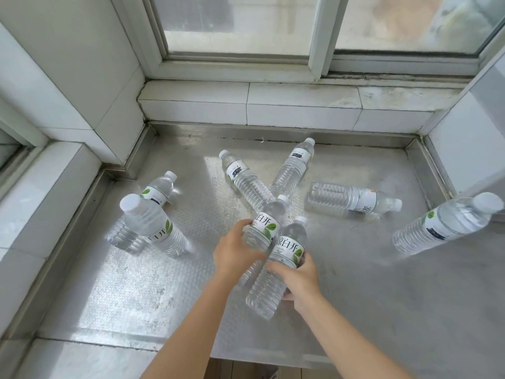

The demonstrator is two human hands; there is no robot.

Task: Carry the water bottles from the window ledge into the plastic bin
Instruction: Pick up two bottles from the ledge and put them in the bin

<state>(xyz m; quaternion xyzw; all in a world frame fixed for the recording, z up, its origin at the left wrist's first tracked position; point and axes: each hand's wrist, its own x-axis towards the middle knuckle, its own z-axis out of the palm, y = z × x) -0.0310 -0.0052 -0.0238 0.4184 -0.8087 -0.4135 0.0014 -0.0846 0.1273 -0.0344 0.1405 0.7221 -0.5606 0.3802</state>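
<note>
Several clear water bottles with white caps and green-leaf labels stand and lie on the metal window ledge (341, 283). My left hand (235, 253) grips one upright bottle (269, 222) at its label. My right hand (299, 280) holds a second bottle (284, 258) right beside it; the two bottles touch. Two more bottles (153, 225) stand at the left, and another (448, 225) stands at the right. Three lie flat behind: one bottle (246, 179), a second (293, 165) and a third (352, 198). The plastic bin is out of view.
White tiled walls (90, 77) close in the ledge at left and right. A tiled step (273, 105) and the window frame (317, 36) rise at the back. The ledge's front edge (246, 354) runs near the bottom, with floor showing below it.
</note>
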